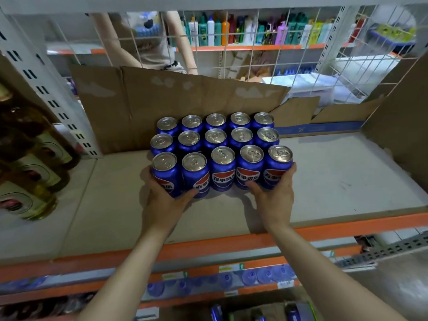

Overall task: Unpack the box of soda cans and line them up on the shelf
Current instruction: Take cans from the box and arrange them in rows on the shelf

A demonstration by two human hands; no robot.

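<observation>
1. Left hand (165, 194) cups the front-left can (165, 173), thumb across to the next can (195, 173); fingers curl round the outer side. Right hand (273, 193) wraps the front-right can (279, 166) the same way, thumb low on its neighbour (250, 166). Both hands grasp; neither is free.
2. Cans (215, 137): a block of three rows by five, blue, upright, tops up, standing on the shelf (335, 177) near its middle, close to the front edge. Back row sits just in front of a flattened cardboard sheet (162, 103).
3. Step in hand, as I read it: squaring the front row from both ends.
4. To do it well: squeeze inward evenly so the five touch side to side; keep pressure low on the can bodies, since a high push would likely tip them.
5. Slide, don't lift; the rows touch and a lifted end can could drag its neighbour.
6. Labels: the three right-hand front cans face out, the left two look turned aside. Worth twisting them forward.
7. Bottles (34, 172) lie tilted at left, well apart. The box itself is not clearly identifiable here.
</observation>
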